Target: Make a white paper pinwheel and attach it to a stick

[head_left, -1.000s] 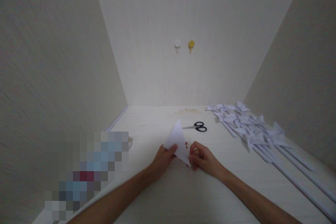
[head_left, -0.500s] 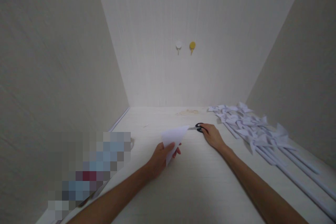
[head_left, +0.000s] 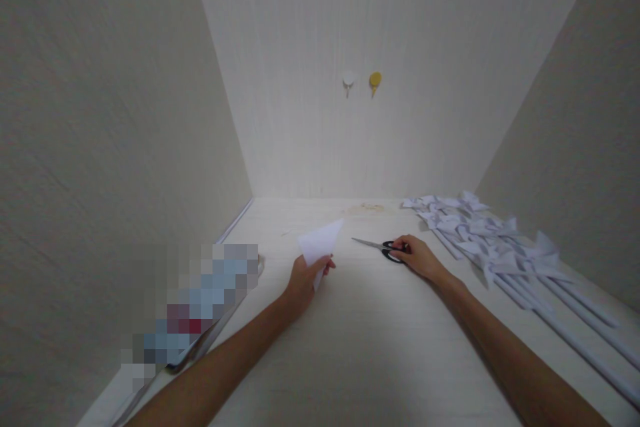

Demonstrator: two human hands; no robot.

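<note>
scissors (head_left: 383,248) in right fingers (head_left: 403,243) — no longer partly behind the white paper (head_left: 320,239) in left fingers (head_left: 322,262)

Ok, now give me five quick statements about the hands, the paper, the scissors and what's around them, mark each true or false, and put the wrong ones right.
1. The left hand holds a piece of white paper. True.
2. The right hand grips the scissors by the black handles. True.
3. The tip of the scissors touches the paper. False: a gap shows between them.
4. White pinwheels lie along the right side of the table. True.
5. There are no hooks in view. False: a white hook and a yellow hook are on the wall.
</note>
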